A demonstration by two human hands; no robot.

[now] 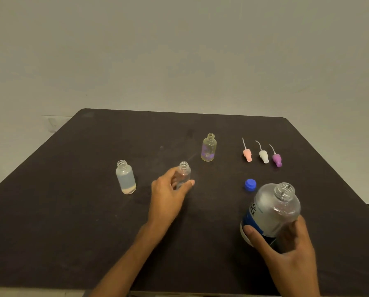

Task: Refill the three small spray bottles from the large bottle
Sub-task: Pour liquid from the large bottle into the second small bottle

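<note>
While the left hand (168, 189) grasps the middle small bottle (183, 173) to steady it on the table (72, 211), the right hand (286, 249) clasps the uncapped large bottle (271, 211) nearby, ready for pouring.

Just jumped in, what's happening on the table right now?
A person is refilling small spray bottles. The left hand grips the middle small bottle upright on the dark table, while the right hand holds the large bottle, uncapped and not yet pouring. Its blue cap lies nearby. The other two small bottles stand open, and three spray tops lie in a row at the right.
</note>
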